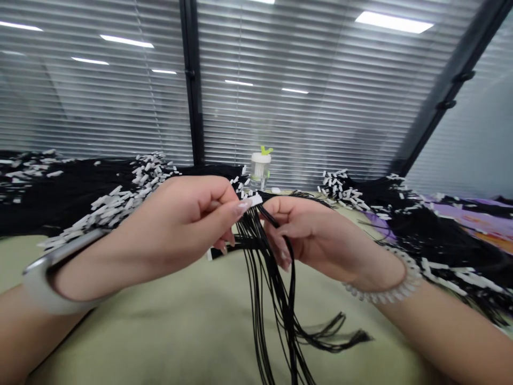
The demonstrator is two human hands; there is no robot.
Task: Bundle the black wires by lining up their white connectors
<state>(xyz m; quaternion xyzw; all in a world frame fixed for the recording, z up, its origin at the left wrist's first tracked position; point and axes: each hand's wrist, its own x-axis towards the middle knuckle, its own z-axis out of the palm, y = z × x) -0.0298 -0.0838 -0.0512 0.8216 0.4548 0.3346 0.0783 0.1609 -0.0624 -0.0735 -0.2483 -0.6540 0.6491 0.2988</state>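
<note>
In the middle of the head view, my left hand (196,214) pinches a small white connector (255,200) between thumb and forefinger. Thin black wires (280,289) hang below it in a loose bundle, their lower ends fanning out over the table. My right hand (300,224) is just right of the connector, its fingers closed around a strand of the black wires. The tips of some right fingers are hidden behind the bundle. A white band with a watch circles my left wrist, and a clear coiled band circles my right.
Heaps of black wires with white connectors lie at the left (112,208) and the right (433,230). A clear jar with a white lid (261,166) stands at the back of the greenish table (192,326). Behind are window blinds (320,107). Purple printed material (468,216) shows at far right.
</note>
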